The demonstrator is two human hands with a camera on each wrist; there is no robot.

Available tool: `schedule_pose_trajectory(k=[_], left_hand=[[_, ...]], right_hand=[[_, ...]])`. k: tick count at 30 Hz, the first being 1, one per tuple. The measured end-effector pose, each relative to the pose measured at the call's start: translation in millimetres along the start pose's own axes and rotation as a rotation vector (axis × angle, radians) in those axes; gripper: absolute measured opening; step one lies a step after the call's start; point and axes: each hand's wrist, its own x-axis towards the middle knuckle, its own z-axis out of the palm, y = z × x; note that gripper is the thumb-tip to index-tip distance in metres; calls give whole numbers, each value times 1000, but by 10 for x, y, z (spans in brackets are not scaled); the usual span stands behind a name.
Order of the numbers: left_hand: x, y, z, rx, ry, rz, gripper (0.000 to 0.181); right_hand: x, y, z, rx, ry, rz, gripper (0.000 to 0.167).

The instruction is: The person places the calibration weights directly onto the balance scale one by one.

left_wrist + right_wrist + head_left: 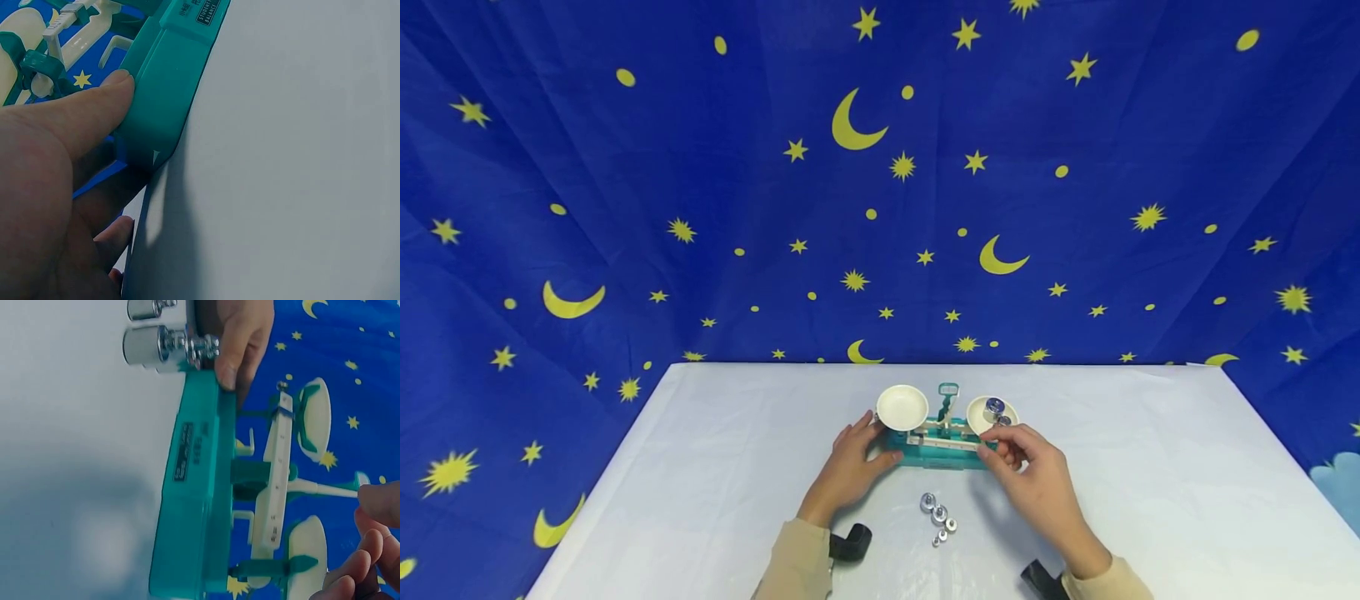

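Note:
A teal balance scale [934, 457] with two cream pans stands on the table. At its left end my left hand [850, 469] grips the base, the thumb [103, 103] on top and other fingers around the end. The left pan [902, 407] holds nothing. In the right pan [976, 415] sit a large metal weight [995, 407] and a smaller one, partly hidden behind my right hand [1037, 475]. That hand is by the right end of the white graduated beam [275, 481], thumb and index finger apart, nothing visible between them.
Several small metal weights [939, 515] stand in a line on the white table [737, 450] in front of the scale. A blue cloth [760, 200] with yellow stars and moons hangs behind. Black wrist mounts [852, 543] are at both wrists.

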Motion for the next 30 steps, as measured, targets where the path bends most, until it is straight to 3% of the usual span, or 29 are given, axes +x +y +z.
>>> schedule_pose_trajectory(k=[8,15,30], left_hand=[[3,-7,0,8,1,-6,63],[5,-11,0,7,2,12,64],[-1,11,-11,-12,0,-3,64]], right_hand=[[-72,-43,60,8,-44,-26,26],[-133,-58,89,24,-89,34,26],[-182,29,89,145,-292,96,11]])
